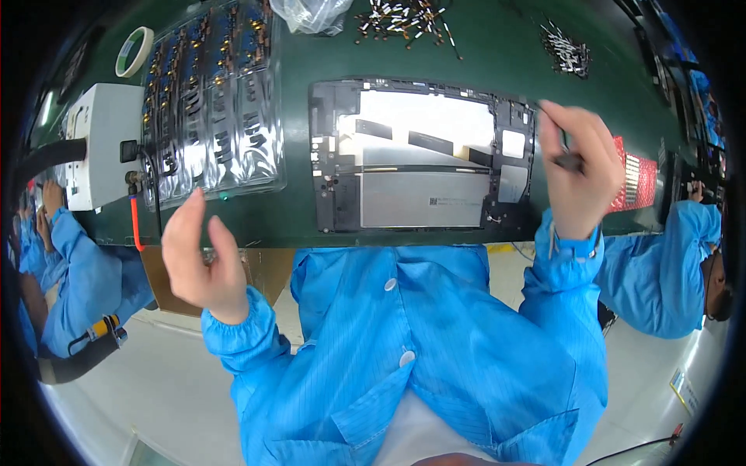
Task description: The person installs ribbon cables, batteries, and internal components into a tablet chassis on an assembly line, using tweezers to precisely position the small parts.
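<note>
Opened tablet-like device (505,175), dark frame, lying flat at the centre of a green worktable (482,58); silvery panel on the far side, grey battery pack (420,200) on the near side. Left hand (203,260), bare, raised at the table's near edge, thumb and forefinger spread apart, fingertips by the near edge of a clear plastic tray (280,147); whether they touch it cannot be told. Tray, left of the device, holds rows of small dark electronic parts. Right hand (584,171), bare, just beside the device's right end, fingers curled around a dark slender tool (569,161), exact kind blurred. Far left: one pale tape roll (145,51). Left of the tray: one white box (109,147) with black hose. Far side: one clear plastic bag (311,14), one loose pile of small strip-like parts (400,22); far right, a smaller pile (566,51). Right of the right hand: red bubble wrap (651,175) bearing pale strips.
</note>
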A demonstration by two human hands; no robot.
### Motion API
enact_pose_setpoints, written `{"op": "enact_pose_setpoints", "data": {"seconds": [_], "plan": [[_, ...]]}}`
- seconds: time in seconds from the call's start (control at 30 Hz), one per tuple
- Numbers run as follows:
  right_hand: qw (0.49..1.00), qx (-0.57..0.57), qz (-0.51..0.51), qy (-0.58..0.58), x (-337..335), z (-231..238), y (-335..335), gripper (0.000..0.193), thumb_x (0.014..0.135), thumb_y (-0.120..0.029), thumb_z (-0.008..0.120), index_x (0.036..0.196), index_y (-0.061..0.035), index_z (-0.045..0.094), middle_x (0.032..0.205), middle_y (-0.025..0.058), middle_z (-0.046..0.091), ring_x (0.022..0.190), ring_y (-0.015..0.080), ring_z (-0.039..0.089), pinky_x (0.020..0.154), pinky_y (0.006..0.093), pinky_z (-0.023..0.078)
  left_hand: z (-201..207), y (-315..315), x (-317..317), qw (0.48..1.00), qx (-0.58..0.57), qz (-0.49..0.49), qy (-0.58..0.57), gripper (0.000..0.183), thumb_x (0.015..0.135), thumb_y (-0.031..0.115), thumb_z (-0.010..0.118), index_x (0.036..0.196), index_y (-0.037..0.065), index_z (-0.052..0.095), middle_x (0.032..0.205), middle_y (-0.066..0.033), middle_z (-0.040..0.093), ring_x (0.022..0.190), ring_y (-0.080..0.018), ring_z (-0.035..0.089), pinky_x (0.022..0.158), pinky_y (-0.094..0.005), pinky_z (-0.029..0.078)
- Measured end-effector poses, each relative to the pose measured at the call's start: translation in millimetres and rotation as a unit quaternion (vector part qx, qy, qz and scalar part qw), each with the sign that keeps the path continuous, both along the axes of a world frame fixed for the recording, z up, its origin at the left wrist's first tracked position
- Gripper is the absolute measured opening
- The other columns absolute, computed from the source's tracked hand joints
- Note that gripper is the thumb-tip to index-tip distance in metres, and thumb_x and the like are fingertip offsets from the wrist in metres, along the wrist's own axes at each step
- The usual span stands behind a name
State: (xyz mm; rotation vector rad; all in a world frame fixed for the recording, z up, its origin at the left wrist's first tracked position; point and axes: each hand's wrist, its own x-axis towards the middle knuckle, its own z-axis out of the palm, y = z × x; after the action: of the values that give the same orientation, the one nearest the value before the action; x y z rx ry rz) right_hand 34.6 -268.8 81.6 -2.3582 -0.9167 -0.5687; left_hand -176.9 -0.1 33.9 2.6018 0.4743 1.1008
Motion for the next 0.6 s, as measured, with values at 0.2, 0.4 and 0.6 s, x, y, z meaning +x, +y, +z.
{"op": "enact_pose_setpoints", "data": {"seconds": [0.2, 0.4, 0.6], "plan": [[0.981, -0.076, 0.149, -0.094, 27, -47, 34, 0.022, 0.066, -0.011, 0.064, 0.088, -0.0111, 0.063, 0.079, 0.0029, 0.061, 0.061, 0.0231, 0.059, 0.052, 0.0321, 0.047, 37, -46, 119, 0.94, -0.216, -0.264, -0.022, 0.013, 0.078, 0.002, 0.062, 0.091, 0.003, 0.062, 0.079, -0.0102, 0.065, 0.068, -0.0285, 0.062, 0.064, -0.031, 0.05], [0.974, -0.155, 0.135, -0.094, 20, -53, 36, 0.028, 0.062, -0.009, 0.071, 0.09, -0.0116, 0.067, 0.08, -0.0003, 0.063, 0.059, 0.0187, 0.058, 0.052, 0.0294, 0.045, 5, -52, 170, 0.939, -0.186, -0.286, 0.043, 0.028, 0.08, -0.006, 0.042, 0.102, -0.001, 0.058, 0.092, -0.0162, 0.066, 0.087, -0.0277, 0.065, 0.077, -0.034, 0.051], [0.972, -0.19, 0.116, -0.07, 11, -47, 42, 0.038, 0.055, -0.004, 0.069, 0.093, -0.0088, 0.066, 0.083, 0.002, 0.061, 0.057, 0.019, 0.056, 0.052, 0.0293, 0.046, -15, -56, 172, 0.926, -0.171, -0.313, 0.123, 0.049, 0.072, -0.01, 0.041, 0.119, 0.004, 0.049, 0.103, -0.0122, 0.063, 0.095, -0.0339, 0.058, 0.084, -0.0397, 0.046]]}}
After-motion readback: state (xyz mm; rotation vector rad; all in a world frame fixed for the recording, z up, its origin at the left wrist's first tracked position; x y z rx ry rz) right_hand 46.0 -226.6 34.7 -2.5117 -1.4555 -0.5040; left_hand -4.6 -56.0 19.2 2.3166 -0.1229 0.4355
